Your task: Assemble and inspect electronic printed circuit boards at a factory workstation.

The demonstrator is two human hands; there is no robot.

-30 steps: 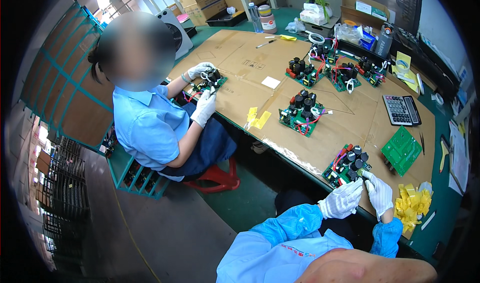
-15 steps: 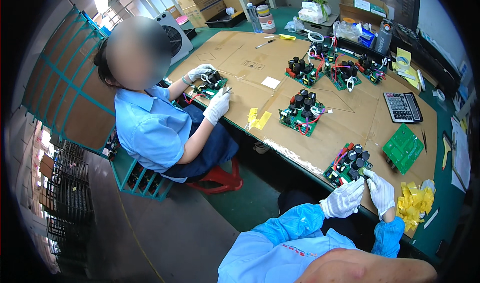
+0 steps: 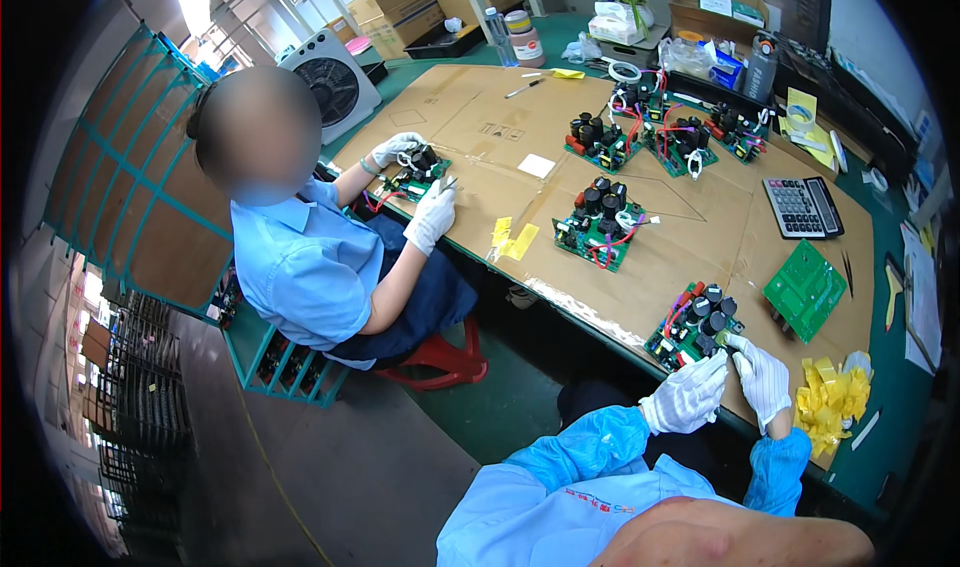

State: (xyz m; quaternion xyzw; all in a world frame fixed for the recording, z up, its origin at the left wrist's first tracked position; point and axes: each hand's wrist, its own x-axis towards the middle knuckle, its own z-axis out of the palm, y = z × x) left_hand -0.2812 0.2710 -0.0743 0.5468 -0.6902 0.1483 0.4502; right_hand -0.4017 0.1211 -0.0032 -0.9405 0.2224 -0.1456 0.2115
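At the table's near edge lies a green circuit board crowded with black cylindrical capacitors and red and white parts. Both my hands, in white gloves, are at its near right corner. My left hand has its fingers pressed together beside the board's edge; whatever is between them is hidden. My right hand is closed, thumb and fingers bent toward the capacitors, with a small yellow-green spot at the fingertips too small to name. To the right, another green board lies with its solder side up.
Yellow tape pieces are heaped right of my right hand. Tweezers and a calculator lie beyond. More assembled boards stand farther back. On the left a seated co-worker in white gloves holds a board and a small tool.
The co-worker's head has shifted left and lower, uncovering more of the fan. My hands stay almost where they were at the board's corner.
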